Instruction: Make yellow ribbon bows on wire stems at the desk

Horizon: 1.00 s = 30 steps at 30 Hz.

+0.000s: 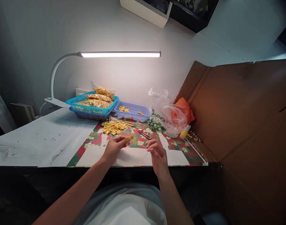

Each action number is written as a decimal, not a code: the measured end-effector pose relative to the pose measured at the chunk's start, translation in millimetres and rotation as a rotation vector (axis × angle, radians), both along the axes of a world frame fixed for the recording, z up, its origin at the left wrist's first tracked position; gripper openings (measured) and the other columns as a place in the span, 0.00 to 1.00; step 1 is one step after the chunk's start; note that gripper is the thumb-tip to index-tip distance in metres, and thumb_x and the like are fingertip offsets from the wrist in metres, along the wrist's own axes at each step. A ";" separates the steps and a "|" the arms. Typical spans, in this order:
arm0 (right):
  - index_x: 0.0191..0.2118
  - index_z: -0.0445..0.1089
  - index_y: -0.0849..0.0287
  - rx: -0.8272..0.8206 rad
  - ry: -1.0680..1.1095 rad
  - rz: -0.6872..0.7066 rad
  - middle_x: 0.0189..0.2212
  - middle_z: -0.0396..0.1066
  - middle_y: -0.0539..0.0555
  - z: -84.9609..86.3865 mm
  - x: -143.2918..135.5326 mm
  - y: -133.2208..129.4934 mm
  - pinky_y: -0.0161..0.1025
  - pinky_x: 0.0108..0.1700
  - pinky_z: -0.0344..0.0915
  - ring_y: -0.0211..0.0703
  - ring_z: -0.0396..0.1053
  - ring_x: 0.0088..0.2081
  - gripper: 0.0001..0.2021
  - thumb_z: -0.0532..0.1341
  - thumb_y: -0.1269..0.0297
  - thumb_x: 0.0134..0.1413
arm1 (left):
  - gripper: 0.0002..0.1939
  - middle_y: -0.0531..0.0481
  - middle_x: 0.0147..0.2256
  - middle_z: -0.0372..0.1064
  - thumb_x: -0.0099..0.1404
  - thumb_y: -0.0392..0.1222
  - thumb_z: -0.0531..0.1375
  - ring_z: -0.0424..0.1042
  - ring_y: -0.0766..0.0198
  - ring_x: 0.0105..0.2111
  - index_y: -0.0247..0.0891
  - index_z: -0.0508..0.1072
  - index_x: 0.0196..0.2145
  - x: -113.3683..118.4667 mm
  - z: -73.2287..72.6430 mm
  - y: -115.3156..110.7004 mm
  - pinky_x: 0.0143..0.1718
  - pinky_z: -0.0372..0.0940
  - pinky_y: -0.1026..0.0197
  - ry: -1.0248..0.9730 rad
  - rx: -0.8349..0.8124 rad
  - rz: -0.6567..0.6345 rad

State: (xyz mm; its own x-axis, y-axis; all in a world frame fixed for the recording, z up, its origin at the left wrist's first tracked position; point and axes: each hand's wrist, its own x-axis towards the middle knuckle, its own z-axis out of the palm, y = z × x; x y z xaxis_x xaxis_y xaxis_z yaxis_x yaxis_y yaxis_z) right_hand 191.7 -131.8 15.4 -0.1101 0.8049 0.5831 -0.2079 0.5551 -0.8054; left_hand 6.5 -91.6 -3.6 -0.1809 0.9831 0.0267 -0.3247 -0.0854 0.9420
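Note:
My left hand (115, 147) is closed, pinching a small yellow ribbon piece (130, 137), perhaps a bow or a flower, between thumb and fingertips. To its right, my right hand (159, 154) is curled with thumb and fingers together; a faint thin line shows near its fingertips, but what they hold is too small to make out. Just beyond my left hand lies a pile of yellow ribbon pieces (113, 127) like it. Thin gold-coloured stems (126, 122) lie behind the pile. A dark pink tool like small snips (145, 134) rests between my hands, farther back.
A turquoise basket (71, 102) with bagged yellow pieces stands back left, beside a purple basket (133, 116). A white lamp (52, 75) arches over them. Plastic bags (167, 117), a yellow-and-white bottle (185, 132) and a tall cardboard sheet (241, 115) stand on the right.

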 end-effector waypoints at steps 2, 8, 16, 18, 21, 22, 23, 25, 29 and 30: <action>0.27 0.72 0.52 0.013 0.064 0.031 0.30 0.67 0.53 2.2 2.1 -4.5 0.47 0.51 0.60 0.46 0.65 0.41 0.12 0.62 0.51 0.54 | 0.15 0.49 0.23 0.74 0.36 0.43 0.73 0.71 0.66 0.25 0.35 0.77 0.22 -1.3 2.3 0.4 0.29 0.66 0.64 -0.110 -0.046 -0.074; 0.24 0.68 0.52 -0.109 0.179 0.070 0.17 0.56 0.48 -1.6 6.2 -16.7 0.47 0.46 0.62 0.46 0.64 0.34 0.16 0.64 0.47 0.51 | 0.13 0.50 0.25 0.75 0.37 0.38 0.74 0.71 0.69 0.27 0.36 0.77 0.22 -5.5 7.5 -4.1 0.29 0.67 0.68 -0.299 -0.131 -0.248; 0.29 0.69 0.54 -0.456 0.411 -0.012 0.15 0.46 0.42 -15.5 8.5 -2.8 0.39 0.31 0.61 0.35 0.53 0.21 0.13 0.69 0.52 0.44 | 0.18 0.46 0.27 0.77 0.32 0.40 0.76 0.76 0.59 0.28 0.36 0.76 0.22 -9.4 14.6 -17.2 0.34 0.71 0.58 -0.194 -0.127 -0.401; 0.30 0.69 0.55 -0.554 0.414 0.031 0.15 0.46 0.41 -17.9 7.9 -0.1 0.36 0.28 0.59 0.33 0.53 0.21 0.13 0.70 0.53 0.43 | 0.18 0.47 0.25 0.75 0.33 0.41 0.76 0.74 0.61 0.25 0.37 0.75 0.22 -9.6 21.0 -20.6 0.29 0.69 0.60 -0.169 -0.134 -0.434; 0.30 0.69 0.56 -0.691 0.400 0.099 0.15 0.47 0.40 -19.5 3.9 3.2 0.34 0.26 0.58 0.31 0.52 0.20 0.14 0.71 0.56 0.39 | 0.16 0.48 0.22 0.74 0.36 0.42 0.76 0.70 0.66 0.20 0.36 0.75 0.21 -7.7 28.8 -26.9 0.24 0.65 0.63 -0.160 -0.123 -0.515; 0.29 0.69 0.56 -0.725 0.401 0.117 0.15 0.48 0.40 -19.1 1.2 4.8 0.34 0.25 0.57 0.30 0.51 0.19 0.15 0.72 0.57 0.37 | 0.15 0.48 0.23 0.74 0.37 0.42 0.75 0.68 0.67 0.19 0.37 0.75 0.21 -6.3 30.5 -29.7 0.22 0.63 0.64 -0.161 -0.121 -0.552; 0.29 0.69 0.57 -0.750 0.404 0.133 0.15 0.48 0.40 -18.0 -2.2 6.9 0.33 0.24 0.57 0.30 0.50 0.19 0.15 0.72 0.58 0.36 | 0.14 0.48 0.23 0.74 0.38 0.41 0.75 0.67 0.69 0.18 0.37 0.76 0.21 -4.5 31.7 -32.9 0.21 0.61 0.65 -0.164 -0.123 -0.593; 0.27 0.68 0.57 -0.774 0.413 0.160 0.14 0.49 0.39 -13.8 -11.3 13.0 0.32 0.22 0.55 0.28 0.47 0.17 0.15 0.73 0.60 0.34 | 0.12 0.48 0.22 0.73 0.40 0.42 0.74 0.65 0.70 0.17 0.37 0.76 0.21 0.2 32.9 -40.4 0.21 0.60 0.66 -0.167 -0.142 -0.682; 0.25 0.65 0.58 -0.784 0.448 0.185 0.18 0.58 0.41 0.7 -34.2 29.9 0.30 0.19 0.50 0.25 0.43 0.16 0.15 0.73 0.64 0.33 | 0.11 0.48 0.22 0.71 0.40 0.43 0.74 0.66 0.67 0.20 0.37 0.77 0.20 10.6 31.7 -54.9 0.22 0.61 0.65 -0.147 -0.175 -0.845; 0.25 0.65 0.58 -0.788 0.453 0.184 0.19 0.60 0.41 4.4 -39.7 34.0 0.30 0.19 0.48 0.24 0.42 0.16 0.14 0.72 0.65 0.34 | 0.11 0.48 0.22 0.71 0.41 0.43 0.74 0.67 0.67 0.21 0.36 0.78 0.20 12.4 31.3 -57.3 0.23 0.62 0.65 -0.140 -0.175 -0.867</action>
